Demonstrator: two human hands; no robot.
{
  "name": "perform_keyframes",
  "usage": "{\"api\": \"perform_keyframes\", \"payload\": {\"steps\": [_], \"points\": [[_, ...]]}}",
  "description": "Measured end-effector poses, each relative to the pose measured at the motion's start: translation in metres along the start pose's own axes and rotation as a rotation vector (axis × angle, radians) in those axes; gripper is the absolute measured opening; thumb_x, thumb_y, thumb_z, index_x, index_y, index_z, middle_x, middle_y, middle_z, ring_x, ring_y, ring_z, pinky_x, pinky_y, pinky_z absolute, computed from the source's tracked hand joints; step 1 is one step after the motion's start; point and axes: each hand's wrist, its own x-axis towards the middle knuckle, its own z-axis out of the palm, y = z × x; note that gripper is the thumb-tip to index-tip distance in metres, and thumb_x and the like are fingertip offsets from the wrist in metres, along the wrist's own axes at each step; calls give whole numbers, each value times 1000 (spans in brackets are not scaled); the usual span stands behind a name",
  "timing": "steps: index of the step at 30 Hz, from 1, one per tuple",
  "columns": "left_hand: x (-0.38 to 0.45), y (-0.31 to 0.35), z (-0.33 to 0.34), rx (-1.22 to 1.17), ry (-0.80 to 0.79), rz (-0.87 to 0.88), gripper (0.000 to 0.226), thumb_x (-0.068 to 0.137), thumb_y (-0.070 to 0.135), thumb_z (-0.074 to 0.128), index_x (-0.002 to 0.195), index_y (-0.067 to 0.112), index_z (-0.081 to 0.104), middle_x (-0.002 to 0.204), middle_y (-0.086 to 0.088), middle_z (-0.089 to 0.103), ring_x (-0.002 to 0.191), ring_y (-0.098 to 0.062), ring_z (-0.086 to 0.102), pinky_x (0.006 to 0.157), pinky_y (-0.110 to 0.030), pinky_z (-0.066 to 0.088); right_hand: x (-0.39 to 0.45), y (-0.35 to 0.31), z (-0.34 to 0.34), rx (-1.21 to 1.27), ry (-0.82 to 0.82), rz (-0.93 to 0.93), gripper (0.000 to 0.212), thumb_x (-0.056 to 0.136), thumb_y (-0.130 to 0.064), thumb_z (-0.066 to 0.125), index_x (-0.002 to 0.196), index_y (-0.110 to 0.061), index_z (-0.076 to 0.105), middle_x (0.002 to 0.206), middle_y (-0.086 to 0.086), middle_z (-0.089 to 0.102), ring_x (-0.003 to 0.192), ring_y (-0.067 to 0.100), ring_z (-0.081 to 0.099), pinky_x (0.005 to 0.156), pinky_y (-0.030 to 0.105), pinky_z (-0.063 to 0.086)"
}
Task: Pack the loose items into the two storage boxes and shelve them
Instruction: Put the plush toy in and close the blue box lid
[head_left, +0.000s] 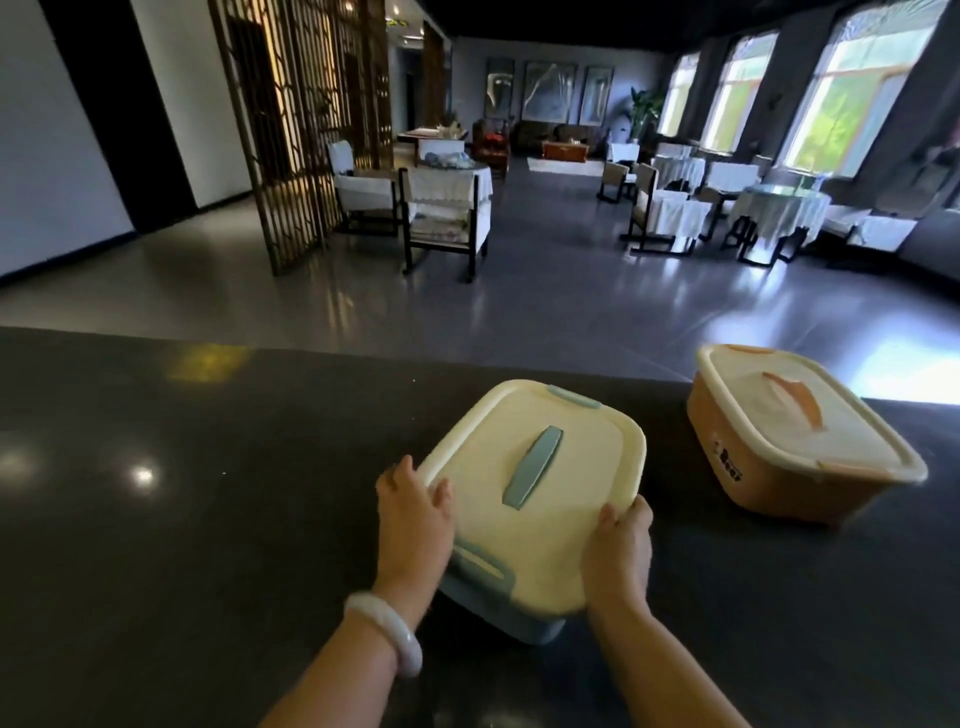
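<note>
- Both forearms enter at the bottom edge; a pale bangle (387, 631) sits on the left wrist.
- Left hand (413, 519) grips the near-left edge of the blue box (519, 613): fingers curl around the side, thumb lies on the cream lid (540, 499).
- Right hand (618, 551) holds the near-right edge of the same lid, thumb on top; the other fingers are hidden below the rim.
- Blue box sits on the counter directly in front of me, lid on, its blue handle (532, 466) lying flat. It looks slightly tilted; I cannot tell whether the base is fully down.
- Orange box (779, 452) stands to the right and further off, well apart, also lidded.
- Judgement: no loose items are visible and both lids are on, so I take packing as finished. The step in hand is lifting or shifting the blue box toward shelving.
- Next move calls for an even two-handed lift with the lid level. I cannot confirm that the near clip (480, 564) is latched, so I would carry by the body, not the lid.
- No shelf is in view, so I must turn to find it.
- Counter (208, 493) is dark, polished stone with ceiling-light reflections; it may be slick.
- Beyond it lies a dim dining room: covered chairs (447, 208), tables, a lattice screen (291, 130) left, bright windows (857, 88) right.
</note>
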Motion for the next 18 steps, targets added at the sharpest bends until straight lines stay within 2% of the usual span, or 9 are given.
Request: {"api": "perform_keyframes", "payload": {"steps": [2,3,5,8,11,13,16,18], "points": [[-24,2,9,-226,62,-117,77,95,34,54,154,14,8,153,-16,23,132,-28,41,105,-30,37,0,0,18,104,35,30,41,102,-23,38,142,-26,28,128,5,49,111,25,51,90,48,43],[-33,6,14,-325,87,-165,82,95,32,55,154,15,1,155,-15,19,136,-29,35,103,-25,30,-2,0,26,140,39,39,45,101,-22,40,144,-26,26,133,4,46,116,26,49,94,50,42],[-36,13,21,-432,142,-214,85,95,28,55,154,17,-5,158,-14,15,139,-29,31,103,-26,29,0,2,37,182,25,53,53,100,-18,45,147,-26,22,140,4,39,124,27,44,102,51,38],[-11,13,22,-423,125,-201,80,98,29,49,154,23,-8,160,-11,13,141,-28,30,109,-34,31,31,-2,27,161,-23,57,56,95,-18,56,143,-23,28,140,6,37,123,26,44,105,52,39],[29,4,17,-368,-4,-185,77,100,36,45,153,32,-11,159,-7,19,137,-26,37,104,-35,35,90,-20,7,-45,2,-76,60,92,-27,59,144,-19,31,146,7,31,129,28,40,106,51,38],[57,0,13,-340,-109,-198,73,100,41,42,151,38,-10,159,-5,22,137,-26,38,109,-43,36,127,-37,0,-189,-76,-182,65,93,-33,59,148,-22,27,151,5,28,134,28,36,108,50,36],[95,3,11,-341,-183,-243,69,101,36,42,152,40,-4,157,-6,26,135,-27,39,109,-45,34,166,-50,-2,-395,-207,-259,59,93,-36,57,147,-23,34,147,6,42,131,25,42,107,41,34],[119,10,13,-298,-182,-237,65,102,34,41,153,38,1,157,-6,26,137,-26,37,109,-44,31,182,-50,-2,-390,-263,-235,54,94,-33,56,145,-24,39,143,4,47,127,24,46,103,36,35]]}}
